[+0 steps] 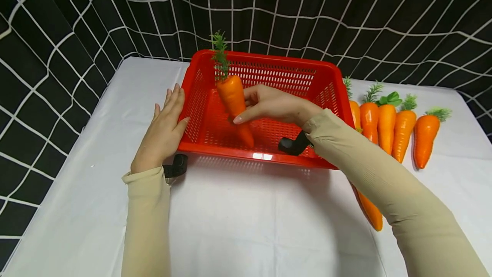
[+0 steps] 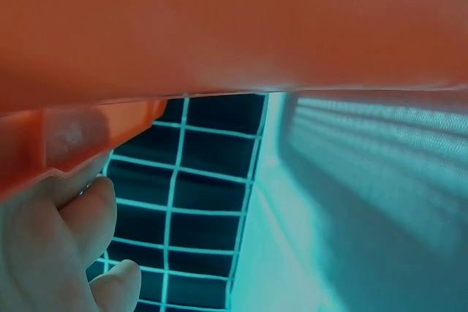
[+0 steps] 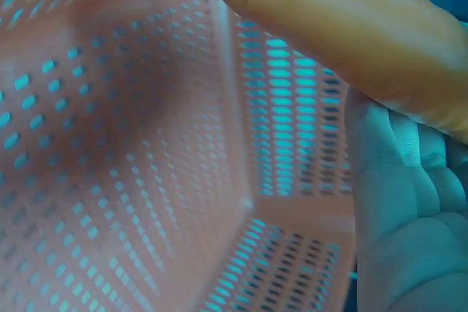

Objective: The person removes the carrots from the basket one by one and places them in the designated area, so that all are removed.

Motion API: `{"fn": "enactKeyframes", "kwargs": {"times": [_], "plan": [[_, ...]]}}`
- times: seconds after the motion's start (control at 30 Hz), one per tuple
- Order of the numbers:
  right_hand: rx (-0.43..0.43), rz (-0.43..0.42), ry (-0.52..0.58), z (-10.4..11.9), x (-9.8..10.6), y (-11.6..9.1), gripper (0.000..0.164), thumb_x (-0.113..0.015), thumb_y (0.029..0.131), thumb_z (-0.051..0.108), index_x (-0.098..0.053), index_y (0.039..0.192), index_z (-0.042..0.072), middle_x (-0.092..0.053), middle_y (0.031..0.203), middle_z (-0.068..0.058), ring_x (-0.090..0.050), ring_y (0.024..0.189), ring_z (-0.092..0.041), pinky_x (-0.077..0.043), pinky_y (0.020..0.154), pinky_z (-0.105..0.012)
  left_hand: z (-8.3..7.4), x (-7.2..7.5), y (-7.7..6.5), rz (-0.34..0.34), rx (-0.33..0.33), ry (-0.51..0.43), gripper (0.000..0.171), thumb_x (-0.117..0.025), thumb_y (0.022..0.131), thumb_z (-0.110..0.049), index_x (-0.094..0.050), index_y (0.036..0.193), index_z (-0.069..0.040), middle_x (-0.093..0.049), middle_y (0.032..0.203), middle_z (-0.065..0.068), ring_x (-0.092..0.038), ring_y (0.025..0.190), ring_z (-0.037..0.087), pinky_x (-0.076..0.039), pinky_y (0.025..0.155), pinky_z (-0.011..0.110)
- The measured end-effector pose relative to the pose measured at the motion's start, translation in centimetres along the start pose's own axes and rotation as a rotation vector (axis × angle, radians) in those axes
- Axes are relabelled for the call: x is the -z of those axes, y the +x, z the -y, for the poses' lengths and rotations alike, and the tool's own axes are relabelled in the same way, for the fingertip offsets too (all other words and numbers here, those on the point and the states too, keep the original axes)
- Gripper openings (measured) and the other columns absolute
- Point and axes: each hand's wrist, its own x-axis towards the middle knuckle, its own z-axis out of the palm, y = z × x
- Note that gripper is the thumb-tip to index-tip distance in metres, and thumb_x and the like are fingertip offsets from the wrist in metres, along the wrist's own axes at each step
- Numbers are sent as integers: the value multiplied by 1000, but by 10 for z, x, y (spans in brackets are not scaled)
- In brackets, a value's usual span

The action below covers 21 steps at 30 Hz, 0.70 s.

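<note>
In the head view my right hand [image 1: 274, 105] pinches an orange carrot [image 1: 232, 95] with a green leafy top, between thumb and fingers. The carrot hangs tilted inside a red perforated basket [image 1: 334, 69], its tip pointing down toward the near side. The right wrist view shows the carrot [image 3: 351, 23] above the basket's slotted walls, with the palm beside it. My left hand [image 1: 163, 129] rests against the outside of the basket's left end, fingers mostly straight. In the left wrist view a few fingertips [image 2: 91, 217] show beside the basket's rim.
To the right of the basket several carrots [image 1: 405, 129] with green tops lie in a row on a white cloth [image 1: 230, 225]. One longer carrot [image 1: 370, 210] lies nearer, partly under the right sleeve. A black grid-patterned curtain [image 1: 269, 12] hangs behind.
</note>
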Motion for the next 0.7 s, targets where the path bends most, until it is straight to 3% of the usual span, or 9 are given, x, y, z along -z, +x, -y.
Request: {"fn": "enactKeyframes", "kwargs": {"times": [0.43,0.7], "plan": [[143,-142,80,3,35,-63,24,-66,85,2,-61,109,0,-69,99,-12,-65,97,-27,-47,91,-35,-3,-3,0,5,-2,-15,60,-42,99,-14,-13,151,-5,-3,158,6,1,144,20,3,113,47],[133,-272,27,-3,47,-100,24,-63,87,1,-62,110,3,-67,101,-8,-62,94,-21,-50,85,-29,-4,1,-2,1,4,-27,60,-42,99,-14,-13,151,-5,-4,158,7,1,144,19,3,113,48]]}}
